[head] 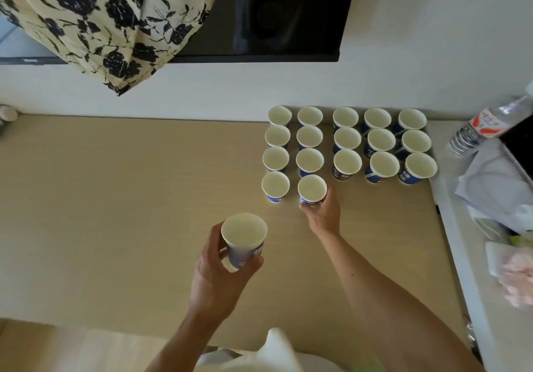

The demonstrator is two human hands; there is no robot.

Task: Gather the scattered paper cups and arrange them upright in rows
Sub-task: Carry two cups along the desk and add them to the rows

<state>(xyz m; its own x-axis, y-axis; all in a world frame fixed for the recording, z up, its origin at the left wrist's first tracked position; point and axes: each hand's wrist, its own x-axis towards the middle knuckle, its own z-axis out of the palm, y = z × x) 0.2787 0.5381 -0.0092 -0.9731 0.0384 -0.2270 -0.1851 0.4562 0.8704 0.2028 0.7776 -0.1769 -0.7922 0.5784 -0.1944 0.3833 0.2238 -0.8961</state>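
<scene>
Several blue and white paper cups stand upright in rows [347,140] at the back right of the beige table [129,198]. My right hand [323,213] grips the base of one upright cup [312,188] at the near end of the second column, beside another cup [275,186]. My left hand [219,267] holds a further cup [243,234] upright above the table, nearer to me and left of the rows.
A plastic water bottle [478,129] lies at the right past the cups, next to crumpled paper and bags [496,187] on a white ledge. A floral cloth [109,19] hangs over a dark screen [274,10] on the wall behind.
</scene>
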